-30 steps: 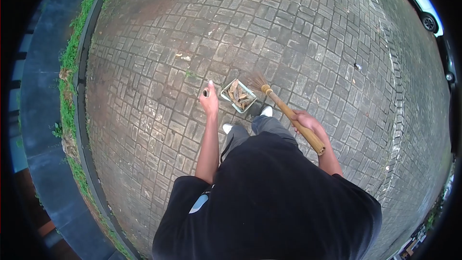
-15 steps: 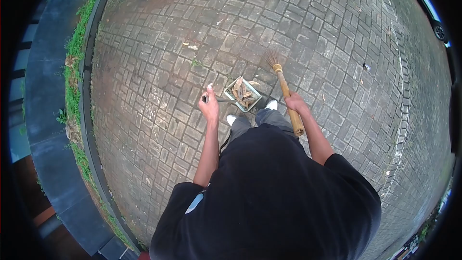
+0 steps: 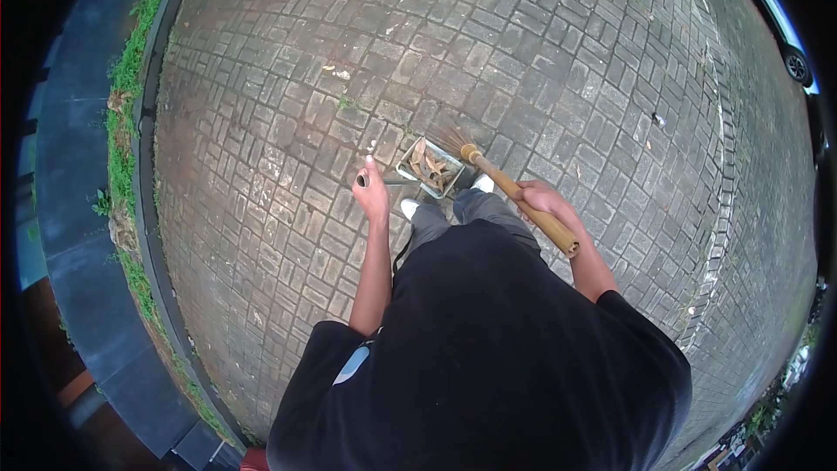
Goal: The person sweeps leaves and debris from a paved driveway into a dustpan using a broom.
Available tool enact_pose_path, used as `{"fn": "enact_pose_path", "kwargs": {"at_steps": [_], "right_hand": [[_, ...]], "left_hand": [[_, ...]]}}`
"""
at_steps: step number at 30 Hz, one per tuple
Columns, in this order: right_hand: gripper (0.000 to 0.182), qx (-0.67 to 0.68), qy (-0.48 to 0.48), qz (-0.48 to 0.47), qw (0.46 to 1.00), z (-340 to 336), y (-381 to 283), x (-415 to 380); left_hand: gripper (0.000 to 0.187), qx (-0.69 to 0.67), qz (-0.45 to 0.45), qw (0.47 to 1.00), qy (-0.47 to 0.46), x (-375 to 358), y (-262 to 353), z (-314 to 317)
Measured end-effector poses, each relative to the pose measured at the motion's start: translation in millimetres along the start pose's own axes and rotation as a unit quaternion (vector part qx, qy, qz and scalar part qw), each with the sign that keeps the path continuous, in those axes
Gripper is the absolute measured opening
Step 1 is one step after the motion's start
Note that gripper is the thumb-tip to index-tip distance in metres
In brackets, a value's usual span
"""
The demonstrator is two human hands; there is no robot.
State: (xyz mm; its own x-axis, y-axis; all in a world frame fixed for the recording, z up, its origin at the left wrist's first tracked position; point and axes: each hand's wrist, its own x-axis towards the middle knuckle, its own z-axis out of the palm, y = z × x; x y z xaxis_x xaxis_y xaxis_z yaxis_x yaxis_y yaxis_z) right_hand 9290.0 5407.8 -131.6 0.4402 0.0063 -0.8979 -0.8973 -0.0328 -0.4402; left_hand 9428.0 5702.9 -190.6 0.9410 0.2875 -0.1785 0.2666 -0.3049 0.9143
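Note:
My left hand (image 3: 372,195) is closed round the upright handle of a dustpan (image 3: 404,166), its thumb stretched along the top. The pan is a pale-rimmed open box just in front of my shoes, and dry brown leaves (image 3: 429,164) lie heaped inside. A stick broom (image 3: 510,186) with a thick bamboo handle slants across to the right, gripped in my right hand (image 3: 547,199). Its bristles fan out over the pan's far right edge, slightly blurred, and the cut butt end points toward my body.
Grey brick paving (image 3: 288,122) spreads all round, with a few scattered leaf bits (image 3: 336,71) ahead. On the left runs a curb (image 3: 148,174) edged with green plants (image 3: 126,113). A small pale scrap (image 3: 658,119) lies to the right, and a car wheel (image 3: 795,64) shows far right.
The broom has swung left and closer, so its bristles now reach the dustpan's edge; its butt end has moved right. My left hand still holds the dustpan.

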Motion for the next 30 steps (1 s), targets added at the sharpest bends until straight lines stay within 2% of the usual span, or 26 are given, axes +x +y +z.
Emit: {"fn": "enact_pose_path", "kwargs": {"at_steps": [4,6,8,10,12,14,16,20,23,27,30], "right_hand": [[0.039,-0.045,0.061,-0.031,0.997,13,1,8],[0.035,-0.13,0.129,-0.102,0.978,19,14,46],[0.032,-0.097,0.113,-0.08,0.986,20,27,93],[0.029,-0.063,0.095,-0.065,0.991,21,18,100],[0.025,-0.059,0.025,0.035,0.997,13,12,96],[0.022,-0.069,0.004,-0.002,0.998,0,26,97],[0.032,-0.05,-0.038,-0.019,0.998,-6,24,74],[0.039,-0.049,-0.028,-0.016,0.998,3,-21,4],[0.046,-0.041,0.012,-0.069,0.997,9,-35,-2],[0.053,-0.09,0.046,-0.127,0.987,26,-59,-4],[0.06,-0.046,0.074,-0.192,0.977,37,-64,22]], "left_hand": [[0.05,0.002,0.011,1.0,-0.003,-2,0,-7],[0.049,0.009,0.006,1.0,-0.016,-2,-3,-10],[0.048,0.009,0.002,1.0,-0.024,-4,1,-14],[0.047,0.009,0.005,1.0,-0.028,-2,-1,-19],[0.045,0.01,0.001,1.0,-0.019,0,-7,-20],[0.045,-0.004,-0.007,1.0,-0.008,2,-8,-23],[0.045,-0.007,-0.028,1.0,-0.001,0,-9,-30],[0.045,-0.031,-0.036,0.998,0.035,10,-24,-47],[0.045,-0.108,-0.102,0.98,0.135,20,-26,-56],[0.044,-0.139,-0.114,0.965,0.192,35,-19,-79],[0.045,-0.21,-0.084,0.951,0.211,54,-19,-104]]}}
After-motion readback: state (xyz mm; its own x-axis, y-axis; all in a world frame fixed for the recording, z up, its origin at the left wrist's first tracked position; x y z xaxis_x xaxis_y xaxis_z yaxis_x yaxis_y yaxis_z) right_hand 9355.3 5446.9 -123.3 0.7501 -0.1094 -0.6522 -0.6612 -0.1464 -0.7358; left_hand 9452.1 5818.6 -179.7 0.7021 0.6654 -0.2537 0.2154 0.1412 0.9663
